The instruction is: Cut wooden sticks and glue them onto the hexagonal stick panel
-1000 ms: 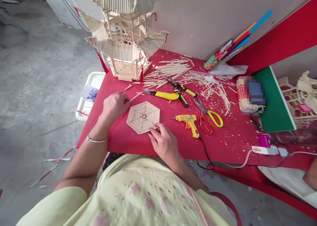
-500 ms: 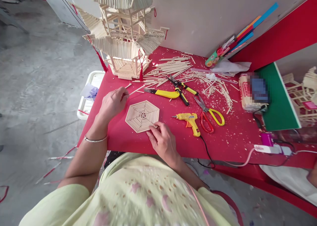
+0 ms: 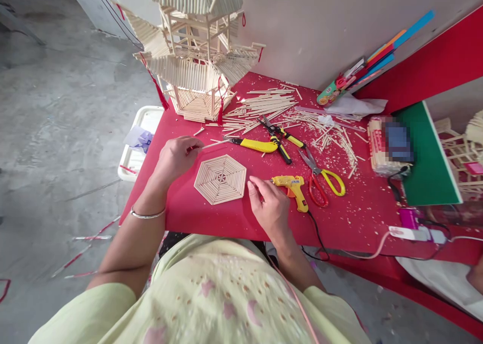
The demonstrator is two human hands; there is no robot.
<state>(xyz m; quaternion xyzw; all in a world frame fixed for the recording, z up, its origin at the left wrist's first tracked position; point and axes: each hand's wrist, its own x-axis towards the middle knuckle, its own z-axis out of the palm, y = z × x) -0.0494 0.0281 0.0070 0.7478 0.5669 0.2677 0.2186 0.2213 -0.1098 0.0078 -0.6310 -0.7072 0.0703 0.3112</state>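
A thin wooden stick (image 3: 216,144) is pinched in my left hand (image 3: 176,155), pointing right toward the tip of a yellow utility knife (image 3: 256,145). Below it a hexagonal panel of concentric sticks (image 3: 221,179) lies flat on the red table, touched by neither hand. My right hand (image 3: 269,205) hovers just right of the panel, thumb and forefinger slightly apart and nothing visible between them. Beside its knuckles lies a yellow hot glue gun (image 3: 292,185), its nozzle partly hidden behind the fingers.
A stick-built pagoda model (image 3: 196,62) with red tassels stands at the back left. Loose sticks (image 3: 267,105), pliers (image 3: 277,143) and red-and-yellow-handled scissors (image 3: 319,173) lie beyond the panel. At right are a bundle of sticks (image 3: 377,145) and a power strip (image 3: 413,233).
My right hand has let go of the panel's edge and moved right, to beside the glue gun. My left hand still holds the stick, now lower and flatter. The view has shifted slightly.
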